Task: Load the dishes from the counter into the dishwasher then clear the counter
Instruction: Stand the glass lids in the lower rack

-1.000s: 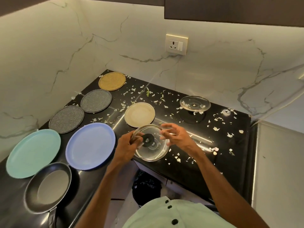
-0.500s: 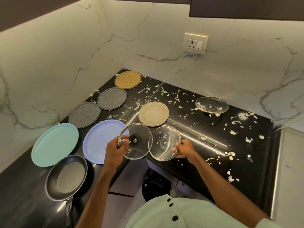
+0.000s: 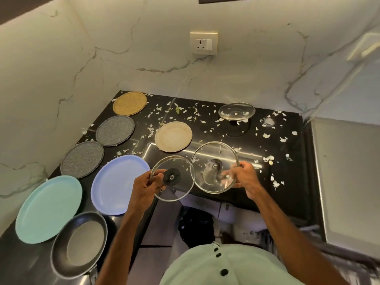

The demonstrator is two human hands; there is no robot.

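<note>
Holding two glass lids over the counter point(image 3: 287, 182) front edge: left hand point(image 3: 144, 188) grips black-knob lid point(image 3: 176, 191) by its left rim, right hand point(image 3: 244, 177) grips clear lid point(image 3: 213, 159) by its right rim. Hands apart, lids side by side, rims touching or overlapping, can't tell which. Third lid point(image 3: 236, 111) sits back right. Blue plate point(image 3: 119, 184), teal plate point(image 3: 48, 208), pan point(image 3: 79, 243) on the left

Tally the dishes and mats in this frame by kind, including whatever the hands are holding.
Glass lids: 3 (smaller lid in the left hand, larger lid in the right hand, back lid on the counter)
Plates: 3 (teal plate, blue plate, cream plate)
Round mats: 3 (grey mat, second grey mat, tan woven mat)
Frying pan: 1
Total: 10
</note>
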